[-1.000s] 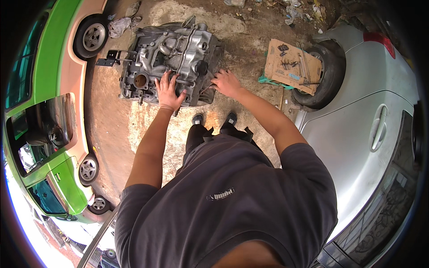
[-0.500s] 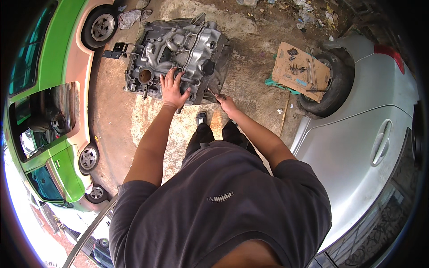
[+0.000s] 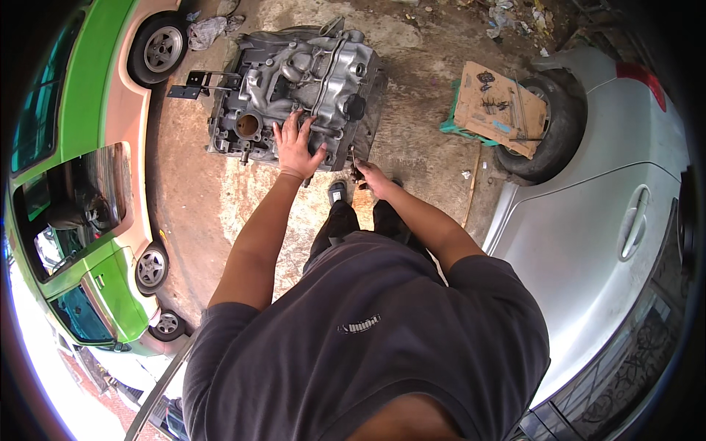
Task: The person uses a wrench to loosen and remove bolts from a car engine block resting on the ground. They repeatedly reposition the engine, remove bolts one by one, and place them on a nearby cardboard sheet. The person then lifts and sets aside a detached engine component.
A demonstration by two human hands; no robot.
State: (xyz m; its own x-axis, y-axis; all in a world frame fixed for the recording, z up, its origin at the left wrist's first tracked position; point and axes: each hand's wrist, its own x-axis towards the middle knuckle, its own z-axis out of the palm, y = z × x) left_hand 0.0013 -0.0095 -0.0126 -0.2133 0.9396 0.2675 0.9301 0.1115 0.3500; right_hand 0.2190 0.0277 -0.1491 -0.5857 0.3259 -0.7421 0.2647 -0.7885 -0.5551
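Observation:
A grey metal car engine lies on the ground in front of my feet. It has a round bore opening at its near left and a black round cap on its right part. My left hand rests on the near part of the engine, fingers spread and holding nothing. At the engine's near right corner, my right hand is closed on a slim metal tool. The tool points up toward the engine's edge; its exact kind and tip are too small to tell.
To the right, cardboard carries small dark parts and thin rods beside a tyre and a silver car. A green and peach vehicle stands left. A black bracket sticks out from the engine's left. Litter lies far right.
My right hand has turned, and the slim tool now points more steeply away from me. My left hand stays spread on the engine. The whole view has shifted slightly.

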